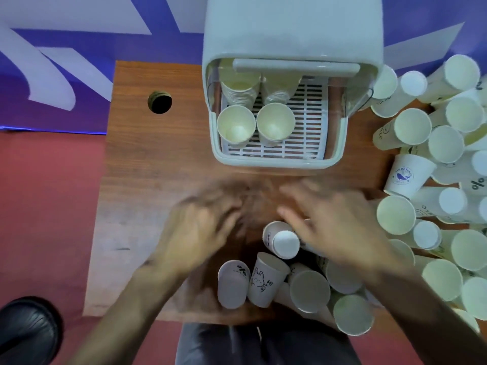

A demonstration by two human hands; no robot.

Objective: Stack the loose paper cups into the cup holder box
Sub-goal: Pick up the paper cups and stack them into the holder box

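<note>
I'm seeing my left hand [200, 227] hovering blurred over the worktop [137, 180], fingers spread and holding nothing. The cup holder box [279, 160] is standing beyond. My right hand [334, 227] is lying open, gripping nothing, beside a tipped paper cup [283, 242], with loose cups [421, 133] piling at the right.

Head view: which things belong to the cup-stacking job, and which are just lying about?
Job: cup holder box, cups stacked inside it, loose paper cups, left hand, right hand.
Lying about: cable hole, black shoe.

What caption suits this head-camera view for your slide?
Left hand and right hand, open, above loose paper cups on a wooden table, before a partly filled cup holder box.
</note>
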